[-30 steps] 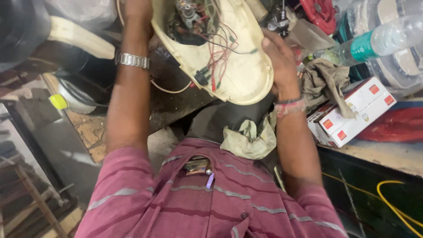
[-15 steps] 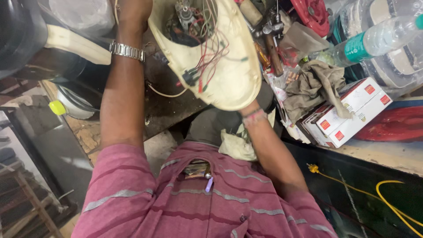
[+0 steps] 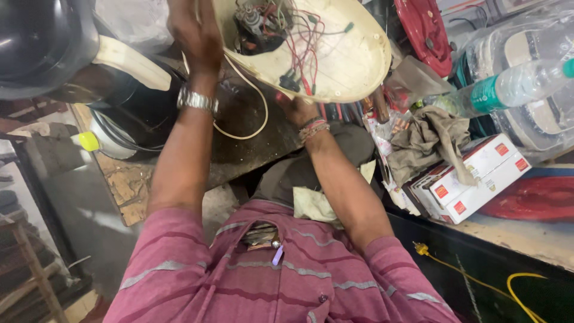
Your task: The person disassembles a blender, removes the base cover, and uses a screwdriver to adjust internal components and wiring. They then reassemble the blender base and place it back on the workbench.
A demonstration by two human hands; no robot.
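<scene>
A cream plastic appliance housing (image 3: 353, 60) is held up in front of me, its open underside showing a small motor (image 3: 254, 27) and loose red and green wires (image 3: 305, 45). My left hand (image 3: 194, 33), with a metal wristwatch, grips the housing's left rim. My right hand (image 3: 296, 107), with thread bands at the wrist, holds the housing from beneath at its lower edge. A white cord (image 3: 251, 119) hangs from the housing over the dark workbench (image 3: 239, 149).
White and red cardboard boxes (image 3: 472, 179) and a crumpled grey rag (image 3: 430, 140) lie at the right. A clear bottle with a green label (image 3: 514, 87) and a red disc (image 3: 424, 30) are behind. A dark appliance body (image 3: 42, 48) stands at left. A yellow cable (image 3: 472, 275) hangs below.
The housing has tilted and swung right. My right hand slid from its upper right edge down to underneath it. My left hand stayed on the left rim.
</scene>
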